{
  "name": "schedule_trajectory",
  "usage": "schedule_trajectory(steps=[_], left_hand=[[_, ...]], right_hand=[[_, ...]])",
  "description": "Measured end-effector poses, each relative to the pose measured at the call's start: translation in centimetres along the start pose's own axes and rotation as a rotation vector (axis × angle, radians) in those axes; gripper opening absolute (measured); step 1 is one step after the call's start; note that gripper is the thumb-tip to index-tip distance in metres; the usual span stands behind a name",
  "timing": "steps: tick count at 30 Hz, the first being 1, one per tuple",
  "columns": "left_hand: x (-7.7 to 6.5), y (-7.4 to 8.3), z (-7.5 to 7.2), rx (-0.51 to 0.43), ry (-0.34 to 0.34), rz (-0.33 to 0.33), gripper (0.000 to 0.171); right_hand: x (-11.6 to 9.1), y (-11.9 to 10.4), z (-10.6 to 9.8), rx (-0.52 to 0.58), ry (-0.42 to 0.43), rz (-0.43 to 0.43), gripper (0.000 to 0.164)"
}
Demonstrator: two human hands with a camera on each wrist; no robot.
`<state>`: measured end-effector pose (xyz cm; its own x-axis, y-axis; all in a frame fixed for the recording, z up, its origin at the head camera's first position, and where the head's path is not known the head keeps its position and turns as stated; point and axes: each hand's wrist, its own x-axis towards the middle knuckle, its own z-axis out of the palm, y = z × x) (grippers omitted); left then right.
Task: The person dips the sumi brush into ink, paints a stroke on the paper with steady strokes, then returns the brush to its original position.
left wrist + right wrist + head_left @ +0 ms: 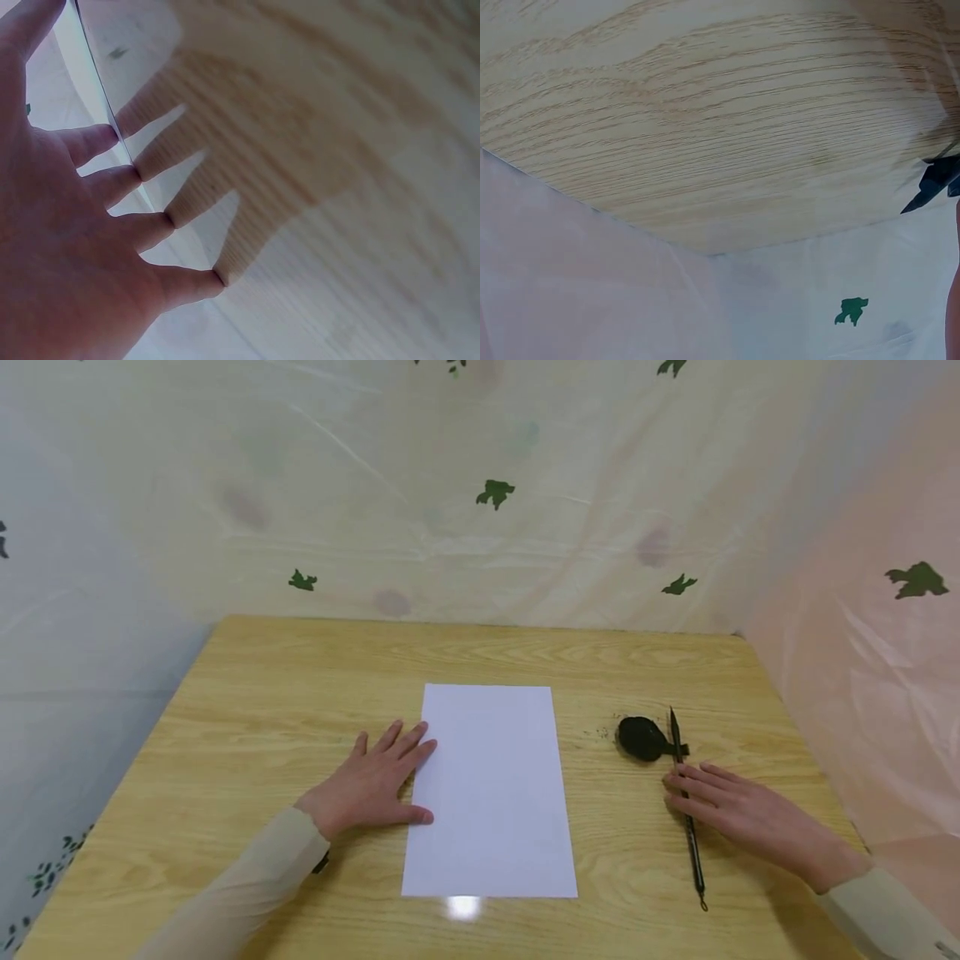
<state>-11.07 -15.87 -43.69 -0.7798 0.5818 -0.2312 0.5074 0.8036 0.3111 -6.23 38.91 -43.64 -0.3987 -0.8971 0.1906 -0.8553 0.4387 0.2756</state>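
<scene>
A white sheet of paper (491,793) lies upright-oriented on the wooden table. My left hand (375,785) rests on its left edge, fingers spread and straight, with fingertips and thumb tip on the paper. In the left wrist view the same hand (97,225) has its fingertips down at the surface. To the right lies a black writing brush (692,839), tip pointing away, crossing the short handle of a round black ink dish (641,739). My right hand (750,814) lies over the middle of the brush, fingers extended across it; the thumb is hidden.
Small dark specks dot the wooden table (300,668) around the ink dish. A pale curtain (390,485) with green leaf-like shapes hangs behind the table and along both sides. A patch of light glares at the paper's near edge.
</scene>
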Motion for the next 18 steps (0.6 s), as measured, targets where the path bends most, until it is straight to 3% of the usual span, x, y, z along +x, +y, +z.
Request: schedule_trajectory(steps=[9,18], left_hand=[[0.06,0.00,0.08,0.004,-0.003,-0.001,0.102],[0.04,0.05,0.15,0.004,-0.001,-0.002,0.102]], right_hand=[[0.00,0.08,0.36,0.018,-0.016,-0.004,0.053],[0.32,0.46,0.94,0.023,0.030,-0.041,0.058]])
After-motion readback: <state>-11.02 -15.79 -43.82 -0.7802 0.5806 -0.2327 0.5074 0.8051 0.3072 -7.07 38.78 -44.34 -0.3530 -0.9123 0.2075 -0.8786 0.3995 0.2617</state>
